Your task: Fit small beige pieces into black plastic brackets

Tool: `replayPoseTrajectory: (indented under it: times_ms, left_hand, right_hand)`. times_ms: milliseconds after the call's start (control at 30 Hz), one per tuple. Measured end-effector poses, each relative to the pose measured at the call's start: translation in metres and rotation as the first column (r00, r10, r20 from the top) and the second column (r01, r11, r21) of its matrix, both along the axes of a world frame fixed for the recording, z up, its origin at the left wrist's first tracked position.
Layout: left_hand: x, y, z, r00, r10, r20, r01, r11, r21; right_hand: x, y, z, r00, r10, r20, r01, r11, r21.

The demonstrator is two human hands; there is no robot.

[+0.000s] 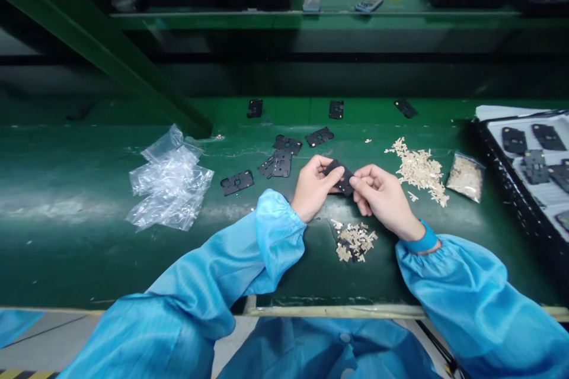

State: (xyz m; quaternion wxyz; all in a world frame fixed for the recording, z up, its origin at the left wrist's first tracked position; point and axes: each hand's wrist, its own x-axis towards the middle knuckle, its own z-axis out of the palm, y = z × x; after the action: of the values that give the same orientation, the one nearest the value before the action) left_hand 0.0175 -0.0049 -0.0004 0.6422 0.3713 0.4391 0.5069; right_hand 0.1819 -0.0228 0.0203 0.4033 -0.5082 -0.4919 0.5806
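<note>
Blue sleeves (191, 272) reach across a green bench (75, 254) — the left hand (313, 186) and right hand (382, 195) together pinch a black plate (341, 177) between them, held just above the bench. Beige scraps (354, 241) lie just below; a bigger heap (418, 172) and a plastic bag (465, 176) sit right, more plates (275, 160) left.

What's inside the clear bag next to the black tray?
The clear plastic bag is packed with small beige pieces, like the loose pile beside it; those against the plastic show, those deeper are covered.
</note>
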Motion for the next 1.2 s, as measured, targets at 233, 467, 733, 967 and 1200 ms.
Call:
replayPoseTrajectory:
  times_ms: [233,467,733,967,1200]
  left_hand:
    - [0.000,0.003,0.000,0.995,0.048,0.089,-0.049,0.999,0.002]
    - [-0.003,0.000,-0.002,0.999,0.002,0.046,-0.003,1.000,0.010]
    - [0.007,0.077,0.013,0.840,-0.028,-0.542,0.197,0.946,0.257]
    - [0.055,0.181,0.015,0.292,0.209,-0.934,0.281,0.914,0.292]
    - [0.034,0.200,0.021,0.486,0.152,-0.861,0.307,0.892,0.331]
  right_hand:
    - [0.021,0.016,0.009,0.973,-0.061,-0.223,0.030,0.990,-0.136]
    - [0.007,0.012,-0.005,0.992,0.125,-0.018,-0.125,0.992,-0.004]
    - [0.006,0.015,-0.009,0.995,0.069,-0.075,-0.070,0.998,-0.006]
    - [0.009,0.016,-0.008,0.993,0.074,-0.088,-0.075,0.997,-0.002]
    - [0.010,0.016,-0.006,0.992,0.073,-0.098,-0.075,0.997,-0.015]
